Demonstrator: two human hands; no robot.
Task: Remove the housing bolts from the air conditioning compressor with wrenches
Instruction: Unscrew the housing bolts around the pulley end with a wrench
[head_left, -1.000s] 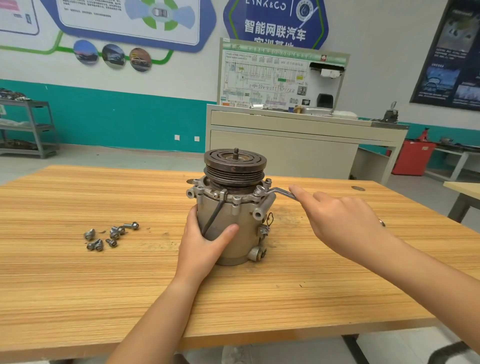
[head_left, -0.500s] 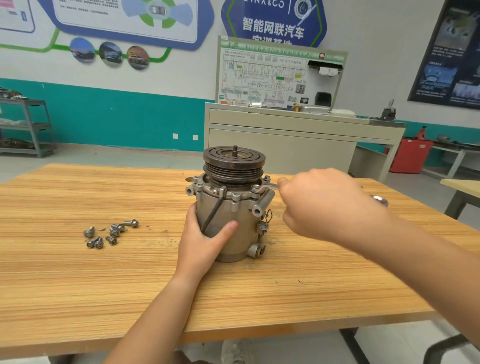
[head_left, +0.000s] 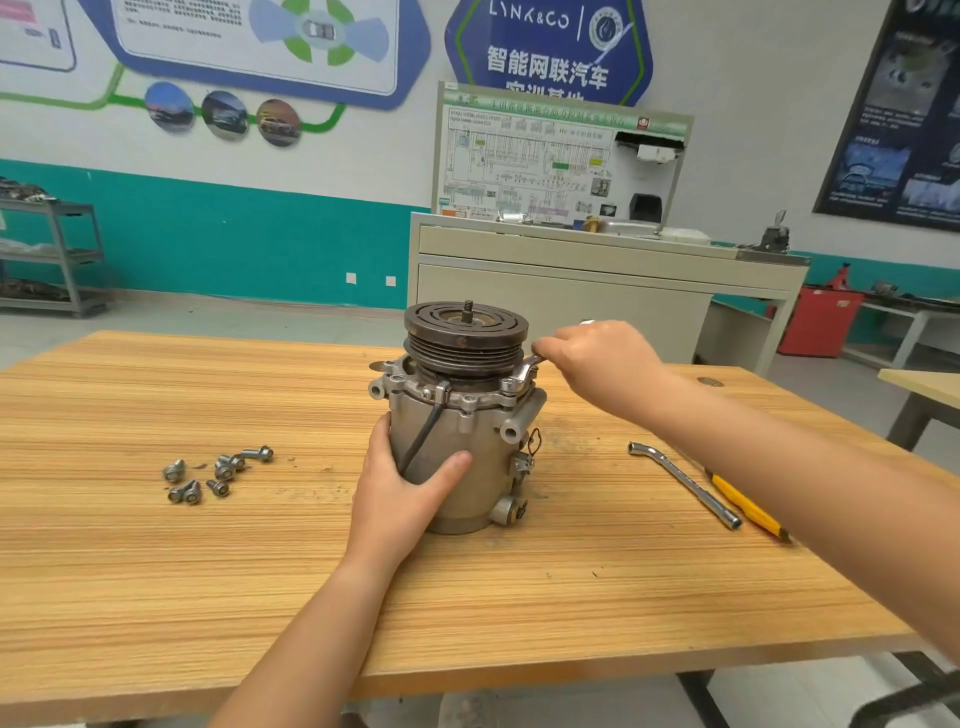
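Open tabletop (head_left: 519, 597) fronts the compressor (head_left: 483, 467); loose bolts (head_left: 223, 470) lie left, an L-wrench (head_left: 683, 484) right.

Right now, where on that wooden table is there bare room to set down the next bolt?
Bare wood runs along the table near edge, below the loose bolts and left of the left forearm, and between the compressor and the L-shaped wrench. It is crowded around the bolts and where that wrench and the yellow-handled tool lie.

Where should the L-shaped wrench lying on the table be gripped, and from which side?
Probably its straight shaft, mid-length, from above. The L-shaped wrench lies flat on the table, so fingers must pinch across the bar. The yellow-handled tool lies close by its near end; the stretch toward the bent end is freer.
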